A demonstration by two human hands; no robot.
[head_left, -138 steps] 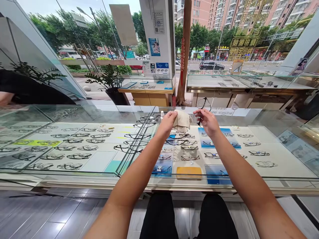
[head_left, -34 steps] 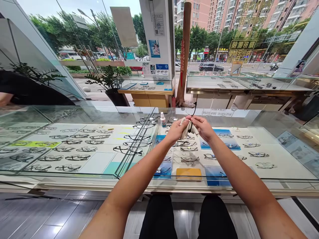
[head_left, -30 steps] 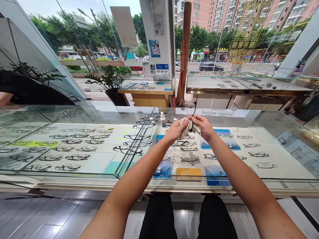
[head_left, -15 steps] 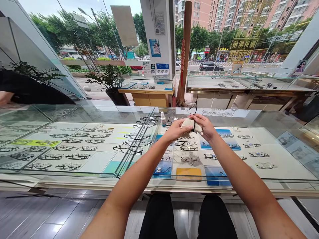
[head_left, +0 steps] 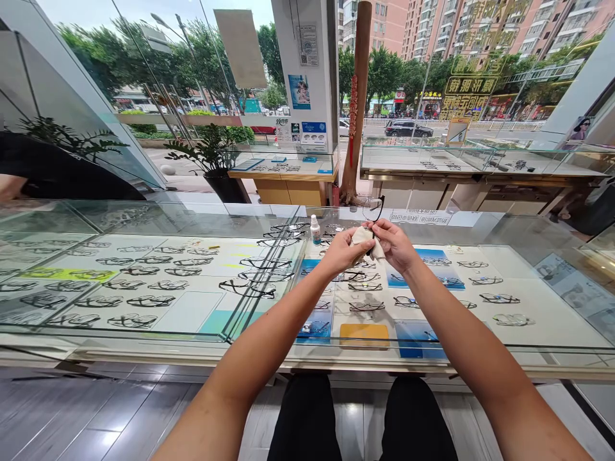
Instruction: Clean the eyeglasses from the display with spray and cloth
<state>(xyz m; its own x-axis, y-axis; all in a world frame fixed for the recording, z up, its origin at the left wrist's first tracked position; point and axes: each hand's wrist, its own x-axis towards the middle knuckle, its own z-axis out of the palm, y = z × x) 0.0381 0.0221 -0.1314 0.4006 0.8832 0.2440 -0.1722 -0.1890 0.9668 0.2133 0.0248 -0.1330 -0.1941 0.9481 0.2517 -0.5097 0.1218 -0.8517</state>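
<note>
Above the glass counter, my left hand (head_left: 343, 251) is closed on a pale cleaning cloth (head_left: 361, 236), its thumb pressing the folds. My right hand (head_left: 396, 248) pinches a pair of dark-rimmed eyeglasses (head_left: 382, 210) just beside it. One round lens sticks up beyond the fingers; the other part of the glasses is hidden by the cloth and hands. A loose end of the cloth hangs below the right fingers. Left of my hands, a small white spray bottle (head_left: 315, 232) stands upright on the counter top.
Several eyeglasses (head_left: 266, 262) lie on the glass at the left. Beneath the glass counter (head_left: 567, 320) are rows of frames, blue cards and a yellow case (head_left: 364, 336). Another person's dark sleeve (head_left: 62, 166) shows at far left. A wooden post (head_left: 356, 102) stands beyond the counter.
The raised lens has shifted slightly right and tilted. The cloth is bunched a little differently between my fingers, and both hands stay in nearly the same place.
</note>
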